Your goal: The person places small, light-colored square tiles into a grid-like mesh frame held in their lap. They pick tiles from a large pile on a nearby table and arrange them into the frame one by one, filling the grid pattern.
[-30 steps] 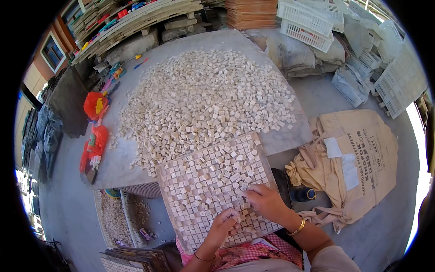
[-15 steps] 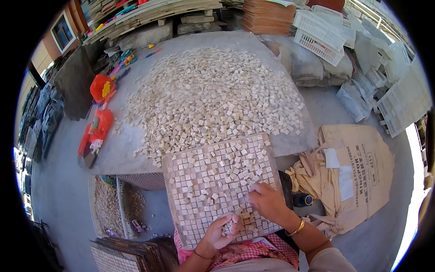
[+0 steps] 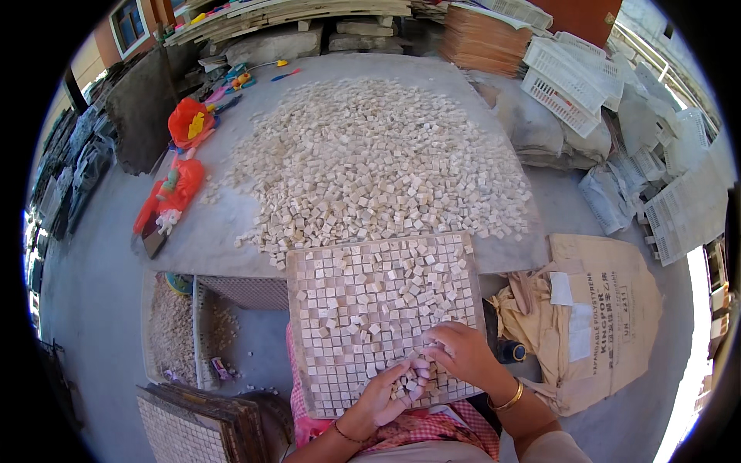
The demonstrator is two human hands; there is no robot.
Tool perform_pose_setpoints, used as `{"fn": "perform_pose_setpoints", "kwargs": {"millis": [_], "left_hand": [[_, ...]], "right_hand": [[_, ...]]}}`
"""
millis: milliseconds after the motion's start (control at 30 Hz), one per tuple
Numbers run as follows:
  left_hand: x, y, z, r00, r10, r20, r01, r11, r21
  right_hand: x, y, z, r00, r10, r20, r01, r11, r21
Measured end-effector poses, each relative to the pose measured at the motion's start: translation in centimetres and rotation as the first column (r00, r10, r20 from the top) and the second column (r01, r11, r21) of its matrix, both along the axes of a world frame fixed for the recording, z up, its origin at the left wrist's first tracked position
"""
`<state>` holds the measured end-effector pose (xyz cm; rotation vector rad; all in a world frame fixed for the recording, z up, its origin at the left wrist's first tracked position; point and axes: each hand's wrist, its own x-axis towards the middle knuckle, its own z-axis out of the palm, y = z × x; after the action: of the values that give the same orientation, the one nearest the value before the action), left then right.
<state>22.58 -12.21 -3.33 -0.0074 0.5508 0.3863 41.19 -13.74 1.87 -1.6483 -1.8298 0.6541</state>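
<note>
On my lap, against the table edge, rests a square grid board (image 3: 340, 309) with small pale stone cubes seated in many of its cells. Loose cubes (image 3: 421, 278) lie on top of it, mostly toward its right half. My left hand (image 3: 394, 390) is cupped palm up over the board's lower part, its fingers curled around several stone cubes (image 3: 407, 380). Just above and to the right, my right hand (image 3: 459, 355) bends over the board, fingertips close to the left hand's fingers. Its fingertips are pinched together, and what they hold, if anything, is hidden.
A wide heap of stone cubes (image 3: 386, 162) covers the table (image 3: 224, 247). Red plastic bags (image 3: 189, 185) lie at its left. Below left stand a crate of cubes (image 3: 171, 328) and stacked boards (image 3: 189, 428). A tan sack (image 3: 617, 324) and dark bottle (image 3: 511, 352) are right.
My right hand has come from the board's surface toward my left hand, and the two are now nearly touching. The whole view has shifted slightly.
</note>
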Motion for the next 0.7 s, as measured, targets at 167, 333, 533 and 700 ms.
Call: {"fn": "perform_pose_setpoints", "kwargs": {"millis": [167,333,533,700], "left_hand": [[-0.5,-0.5,-1.7,0.967,-0.07,0.245,0.077,0.997,-0.022],[-0.5,-0.6,-1.2,0.983,-0.074,0.167,0.077,0.997,-0.013],[0.2,-0.3,1.3,0.999,-0.021,-0.041,0.019,0.998,-0.059],[-0.2,-1.0,-1.5,0.978,-0.075,0.193,0.075,0.997,0.009]], "right_hand": [[0.2,2.7,-2.7,0.959,0.019,0.282,-0.035,0.998,0.054],[1.3,3.8,-3.6,0.951,0.167,0.258,-0.174,0.985,0.002],[1.5,1.3,2.2,0.95,0.307,-0.063,-0.313,0.919,-0.239],[2.0,2.2,-2.1,0.95,0.067,0.305,-0.064,0.998,-0.019]]}}
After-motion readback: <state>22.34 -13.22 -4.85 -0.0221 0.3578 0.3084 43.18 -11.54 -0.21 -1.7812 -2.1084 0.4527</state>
